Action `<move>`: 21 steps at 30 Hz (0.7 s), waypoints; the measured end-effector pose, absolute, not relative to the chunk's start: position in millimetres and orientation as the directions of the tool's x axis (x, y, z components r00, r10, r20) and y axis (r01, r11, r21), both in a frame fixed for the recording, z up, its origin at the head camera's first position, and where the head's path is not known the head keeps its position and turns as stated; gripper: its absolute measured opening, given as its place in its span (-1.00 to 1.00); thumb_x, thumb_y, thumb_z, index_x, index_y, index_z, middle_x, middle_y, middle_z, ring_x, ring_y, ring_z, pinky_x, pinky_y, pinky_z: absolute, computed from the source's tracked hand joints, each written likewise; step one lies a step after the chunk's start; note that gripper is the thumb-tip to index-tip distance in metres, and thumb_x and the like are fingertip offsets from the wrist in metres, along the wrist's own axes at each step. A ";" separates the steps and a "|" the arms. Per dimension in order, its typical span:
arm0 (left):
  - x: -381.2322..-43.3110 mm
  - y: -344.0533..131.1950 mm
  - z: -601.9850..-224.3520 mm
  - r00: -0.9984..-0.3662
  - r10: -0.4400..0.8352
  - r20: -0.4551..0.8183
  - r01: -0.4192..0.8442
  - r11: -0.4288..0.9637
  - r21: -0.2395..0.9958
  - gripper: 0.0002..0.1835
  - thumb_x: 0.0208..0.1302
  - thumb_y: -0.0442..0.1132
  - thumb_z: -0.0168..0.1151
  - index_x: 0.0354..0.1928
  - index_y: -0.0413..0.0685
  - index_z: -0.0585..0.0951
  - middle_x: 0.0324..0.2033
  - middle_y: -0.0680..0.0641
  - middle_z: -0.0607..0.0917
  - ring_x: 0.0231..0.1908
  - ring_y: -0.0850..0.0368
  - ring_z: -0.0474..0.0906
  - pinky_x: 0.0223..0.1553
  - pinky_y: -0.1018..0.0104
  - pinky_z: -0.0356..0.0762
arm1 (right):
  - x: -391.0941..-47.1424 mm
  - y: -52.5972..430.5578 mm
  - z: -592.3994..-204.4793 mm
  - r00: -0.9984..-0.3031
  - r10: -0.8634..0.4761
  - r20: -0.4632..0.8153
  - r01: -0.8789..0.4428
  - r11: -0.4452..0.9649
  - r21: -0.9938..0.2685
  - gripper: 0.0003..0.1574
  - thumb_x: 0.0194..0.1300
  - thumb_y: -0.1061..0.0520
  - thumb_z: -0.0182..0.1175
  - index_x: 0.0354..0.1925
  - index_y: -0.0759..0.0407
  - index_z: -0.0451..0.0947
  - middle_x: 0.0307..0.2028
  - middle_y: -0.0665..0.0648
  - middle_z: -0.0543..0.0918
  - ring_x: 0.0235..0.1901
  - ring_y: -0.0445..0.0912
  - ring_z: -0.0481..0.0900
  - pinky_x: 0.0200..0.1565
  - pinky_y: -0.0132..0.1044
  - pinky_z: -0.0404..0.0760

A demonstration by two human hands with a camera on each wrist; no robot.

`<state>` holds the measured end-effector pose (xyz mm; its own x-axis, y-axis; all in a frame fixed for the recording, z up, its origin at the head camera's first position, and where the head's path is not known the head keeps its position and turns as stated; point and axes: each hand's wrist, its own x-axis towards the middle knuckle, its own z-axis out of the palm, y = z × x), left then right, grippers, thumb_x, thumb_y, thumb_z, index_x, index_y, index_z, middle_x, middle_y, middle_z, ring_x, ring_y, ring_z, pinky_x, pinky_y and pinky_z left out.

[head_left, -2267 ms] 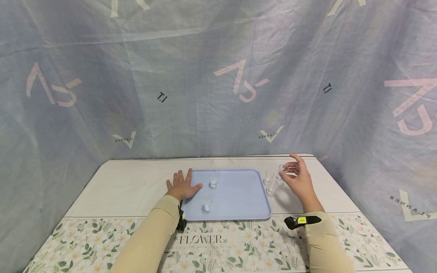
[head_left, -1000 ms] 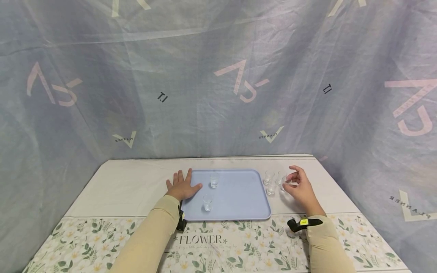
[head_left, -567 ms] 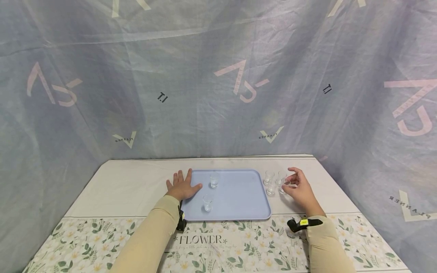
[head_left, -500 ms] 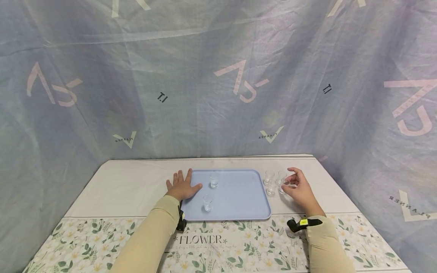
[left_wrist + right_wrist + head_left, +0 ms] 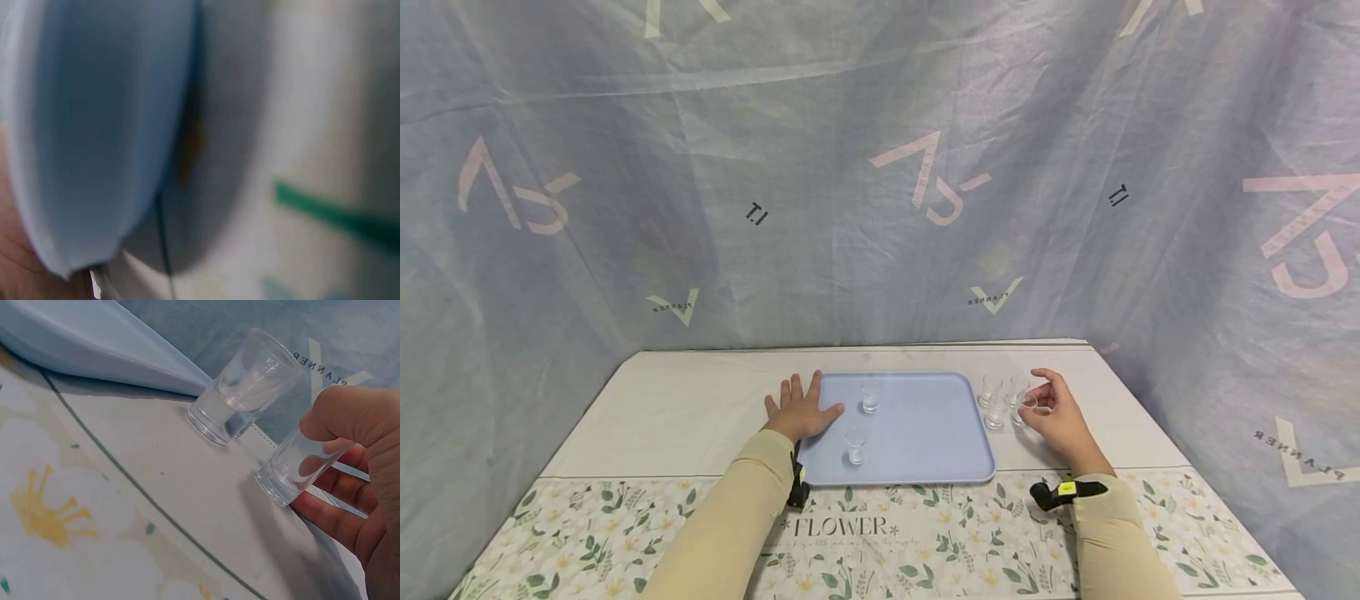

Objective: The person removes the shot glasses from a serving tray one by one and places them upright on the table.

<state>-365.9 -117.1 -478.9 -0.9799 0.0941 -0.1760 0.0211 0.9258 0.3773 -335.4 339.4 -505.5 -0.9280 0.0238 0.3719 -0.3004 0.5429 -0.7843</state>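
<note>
A: Where is the held shot glass (image 5: 282,467)?
B: Right of the tray (image 5: 925,437), front right of a cluster, and upright. The thumb (image 5: 340,412) and fingers (image 5: 334,520) of the right hand (image 5: 1063,422) pinch it. I can't tell whether its base touches the bench (image 5: 685,408).
A: How many in that cluster?
B: Four, counting that one. The other three stand close by: a front-left glass (image 5: 996,413), a back-left glass (image 5: 990,392) and a back-right glass (image 5: 1017,390).
A: Any elsewhere?
B: Two on the tray, well apart from the cluster: a far glass (image 5: 870,398) and a near glass (image 5: 856,448), both upright in its left half. Six altogether, all clear.
A: And the left hand (image 5: 801,413)?
B: Laid over the tray's left rim, fingers spread, thumb toward the far glass. The left wrist view is blurred, mostly pale-blue rim. One tray only.
A: Farther out?
B: Two beige sleeves (image 5: 722,517), two black wrist bands (image 5: 1066,490), each with a yellow label. The bench covering is white behind, with one floral strip (image 5: 602,533) in front reading "FLOWER". Around it hangs a grey-blue curtain (image 5: 820,267), "PLANNER" printed backwards.
</note>
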 end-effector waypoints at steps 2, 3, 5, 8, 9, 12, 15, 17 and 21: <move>-367.3 -117.6 -479.8 -0.979 0.097 -0.180 0.021 0.924 0.381 -0.02 0.43 0.34 -0.02 0.64 -0.01 -0.12 0.55 -0.43 -0.20 0.54 -0.40 -0.34 0.40 -0.45 -0.40 | -335.7 339.8 -505.8 -0.927 0.022 0.375 -0.302 0.548 -0.780 -0.05 0.13 0.45 0.38 0.41 0.23 0.20 -0.18 0.29 0.56 -0.22 -0.22 0.59 -0.15 -0.52 0.54; -367.6 -117.8 -480.0 -0.979 0.098 -0.180 0.022 0.924 0.382 -0.02 0.43 0.35 -0.03 0.64 0.00 -0.12 0.55 -0.43 -0.20 0.54 -0.40 -0.35 0.40 -0.45 -0.40 | -335.7 339.9 -505.8 -0.926 0.020 0.377 -0.304 0.551 -0.777 -0.05 0.13 0.45 0.38 0.41 0.23 0.20 -0.18 0.28 0.56 -0.22 -0.21 0.59 -0.15 -0.52 0.53; -368.3 -118.5 -480.6 -0.978 0.099 -0.181 0.022 0.924 0.383 -0.01 0.43 0.36 -0.03 0.64 0.01 -0.13 0.56 -0.43 -0.21 0.54 -0.40 -0.36 0.40 -0.45 -0.41 | -335.8 340.3 -505.8 -0.925 0.014 0.379 -0.310 0.550 -0.775 -0.04 0.14 0.44 0.38 0.42 0.22 0.19 -0.18 0.28 0.56 -0.22 -0.21 0.59 -0.14 -0.51 0.53; -369.1 -118.3 -481.4 -0.978 0.101 -0.181 0.023 0.921 0.388 -0.01 0.42 0.35 -0.02 0.64 0.00 -0.14 0.55 -0.43 -0.22 0.54 -0.40 -0.37 0.40 -0.45 -0.42 | -335.6 341.3 -506.1 -0.927 0.004 0.376 -0.314 0.540 -0.781 0.03 0.13 0.44 0.39 0.46 0.19 0.14 -0.17 0.29 0.56 -0.22 -0.17 0.59 -0.15 -0.51 0.53; -369.1 -118.3 -481.8 -0.978 0.102 -0.182 0.025 0.923 0.384 -0.01 0.42 0.36 -0.02 0.64 0.01 -0.14 0.56 -0.43 -0.22 0.54 -0.40 -0.37 0.40 -0.45 -0.42 | -335.5 342.1 -506.1 -0.928 0.000 0.373 -0.314 0.537 -0.783 0.07 0.12 0.44 0.40 0.48 0.18 0.11 -0.16 0.30 0.56 -0.22 -0.15 0.59 -0.15 -0.50 0.54; -369.0 -117.9 -482.1 -0.978 0.104 -0.181 0.026 0.923 0.385 -0.01 0.43 0.36 -0.03 0.64 0.01 -0.16 0.56 -0.42 -0.23 0.54 -0.39 -0.38 0.40 -0.44 -0.43 | -335.1 345.0 -505.8 -0.932 -0.007 0.362 -0.310 0.531 -0.789 0.19 0.10 0.43 0.43 0.54 0.13 0.02 -0.12 0.32 0.54 -0.20 -0.06 0.59 -0.15 -0.50 0.56; -368.3 -117.6 -481.5 -0.978 0.106 -0.178 0.027 0.918 0.396 -0.02 0.43 0.34 -0.03 0.64 0.00 -0.15 0.56 -0.43 -0.21 0.54 -0.39 -0.37 0.40 -0.43 -0.44 | -333.3 348.1 -502.4 -0.933 -0.009 0.359 -0.309 0.529 -0.790 0.26 0.11 0.41 0.45 0.57 0.10 -0.05 -0.07 0.35 0.51 -0.16 0.05 0.60 -0.14 -0.50 0.57; -368.0 -117.5 -481.0 -0.979 0.106 -0.173 0.029 0.916 0.401 -0.03 0.44 0.33 -0.03 0.64 -0.02 -0.13 0.55 -0.43 -0.20 0.54 -0.40 -0.36 0.40 -0.43 -0.44 | -330.1 347.9 -497.2 -0.927 -0.001 0.374 -0.319 0.524 -0.790 0.24 0.13 0.40 0.44 0.57 0.14 -0.06 -0.05 0.39 0.50 -0.14 0.14 0.61 -0.14 -0.50 0.57; -367.4 -117.5 -480.8 -0.979 0.109 -0.170 0.032 0.915 0.401 -0.02 0.43 0.32 -0.02 0.64 -0.03 -0.12 0.55 -0.44 -0.20 0.54 -0.41 -0.36 0.40 -0.44 -0.44 | -317.3 339.4 -476.5 -0.905 0.031 0.424 -0.351 0.511 -0.785 0.14 0.18 0.42 0.38 0.55 0.24 -0.03 -0.04 0.47 0.49 -0.12 0.33 0.59 -0.15 -0.48 0.58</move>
